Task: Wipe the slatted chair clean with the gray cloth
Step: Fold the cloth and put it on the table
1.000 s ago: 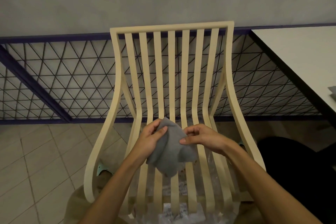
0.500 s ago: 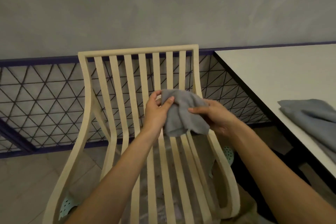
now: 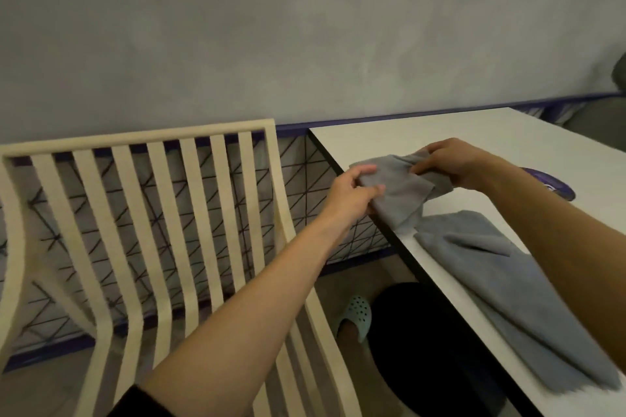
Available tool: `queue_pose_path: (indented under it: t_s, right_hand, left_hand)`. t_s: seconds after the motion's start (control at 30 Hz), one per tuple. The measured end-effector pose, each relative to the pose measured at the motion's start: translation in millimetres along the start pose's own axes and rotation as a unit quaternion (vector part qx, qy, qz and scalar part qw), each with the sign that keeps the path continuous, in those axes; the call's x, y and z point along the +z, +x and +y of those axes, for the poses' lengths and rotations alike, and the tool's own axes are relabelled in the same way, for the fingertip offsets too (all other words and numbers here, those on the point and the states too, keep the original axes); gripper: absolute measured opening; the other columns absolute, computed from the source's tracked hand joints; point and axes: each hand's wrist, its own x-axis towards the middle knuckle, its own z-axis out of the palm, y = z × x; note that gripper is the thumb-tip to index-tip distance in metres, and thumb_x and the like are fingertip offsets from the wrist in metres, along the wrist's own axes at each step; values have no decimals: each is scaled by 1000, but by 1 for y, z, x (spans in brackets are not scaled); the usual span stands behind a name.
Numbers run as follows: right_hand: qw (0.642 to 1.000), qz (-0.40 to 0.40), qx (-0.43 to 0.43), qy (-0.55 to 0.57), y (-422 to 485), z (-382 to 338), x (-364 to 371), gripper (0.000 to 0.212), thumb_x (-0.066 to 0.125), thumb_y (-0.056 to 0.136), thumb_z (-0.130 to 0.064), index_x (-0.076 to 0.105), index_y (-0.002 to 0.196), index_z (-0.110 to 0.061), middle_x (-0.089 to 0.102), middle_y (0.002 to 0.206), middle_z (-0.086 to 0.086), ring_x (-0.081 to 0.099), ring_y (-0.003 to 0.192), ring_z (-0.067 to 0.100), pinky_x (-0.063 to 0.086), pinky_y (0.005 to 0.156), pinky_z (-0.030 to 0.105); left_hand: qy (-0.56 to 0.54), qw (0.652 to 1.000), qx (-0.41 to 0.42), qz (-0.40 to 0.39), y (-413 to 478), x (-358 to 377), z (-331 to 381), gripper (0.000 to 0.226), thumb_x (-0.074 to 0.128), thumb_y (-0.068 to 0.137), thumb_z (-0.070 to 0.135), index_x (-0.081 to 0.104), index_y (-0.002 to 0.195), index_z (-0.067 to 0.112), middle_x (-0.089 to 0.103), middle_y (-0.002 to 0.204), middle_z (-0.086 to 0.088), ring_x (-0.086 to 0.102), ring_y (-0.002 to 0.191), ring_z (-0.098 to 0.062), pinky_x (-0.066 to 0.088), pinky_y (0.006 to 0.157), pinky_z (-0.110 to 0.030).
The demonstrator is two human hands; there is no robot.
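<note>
Both hands pinched the small gray cloth over the white desk edge: left hand on its near corner, right hand on the far fold, probably refolding it. Cream slatted wooden chair stood untouched to the left. No containers visible; a larger gray towel lay on the desk.

Dim, warm, even indoor light, no source in view, soft shadow under the table at 5 o'clock, no glare, motion blur softening the whole frame, strongest on the folded towel at 4 o'clock, wide-angle bending toward the edges
</note>
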Motion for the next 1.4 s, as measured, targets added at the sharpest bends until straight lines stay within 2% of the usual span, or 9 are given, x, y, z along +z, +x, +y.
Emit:
queue_pose_path:
  t_s: [0.2,0.33,0.5,0.6,0.7,0.9,1.1,1.27,1.4]
  right_hand:
    - [998,54,9,-16,14,37,-4,37,75,79,0,64,113,-5,64,106,18,61,85,27,55,65,35]
    - [998,59,-5,10,15,46,-1,53,73,78,6,58,127,-5,60,115,21,60,88,28,51,61,29]
    - [998,51,-28,37,8,39,-4,43,70,86,-3,59,128,-8,60,117,14,60,97,27,51,63,27]
    - [991,86,-60,-77,4,30,-2,29,65,92,-14,63,121,-11,60,104,10,58,86,24,45,54,24]
    - [987,69,-52,-136,0,28,-3,35,60,94,-15,59,128,-8,61,111,13,61,91,27,55,64,30]
    - [965,-49,-119,-228,-22,21,4,61,63,90,-12,41,147,-16,43,150,7,40,137,24,33,109,34]
    - [950,-135,-176,-219,-47,14,5,49,74,84,-23,56,130,-21,58,123,-5,52,113,16,42,90,20]
    - [945,72,-245,-204,-38,10,-12,20,67,89,-18,70,91,1,67,83,17,57,75,29,48,69,33]
    - [948,80,-286,-111,-62,-11,-37,17,59,95,-11,73,103,-7,74,94,6,66,84,16,53,71,18]
  left_hand:
    - [300,953,50,-11,16,2,-19,49,70,85,20,55,131,26,34,150,-3,38,135,-22,37,107,-32]
    - [356,929,90,-48,14,0,-31,38,66,89,26,59,126,26,33,149,3,35,136,-14,29,108,-26]
    - [392,911,121,38,19,7,-27,41,67,86,36,59,125,22,42,138,2,37,131,-18,36,105,-33]
    - [463,874,129,-71,8,13,-26,70,65,76,64,49,136,31,33,150,5,26,137,-16,30,110,-41]
    - [514,838,119,-138,-1,14,-36,77,66,77,63,44,143,30,25,157,2,17,144,-19,22,116,-44]
    - [479,849,214,-63,3,8,-21,23,56,95,33,72,110,27,56,137,4,50,126,-16,37,107,-38]
    - [345,912,220,18,15,13,30,19,55,96,26,73,96,20,71,89,2,62,85,-9,43,69,-15]
    - [309,926,218,23,31,14,60,18,58,94,27,73,88,18,68,78,4,61,78,-13,49,76,-33]
    - [192,959,205,-30,17,22,89,20,57,95,33,70,89,19,68,83,1,62,80,-16,54,81,-40]
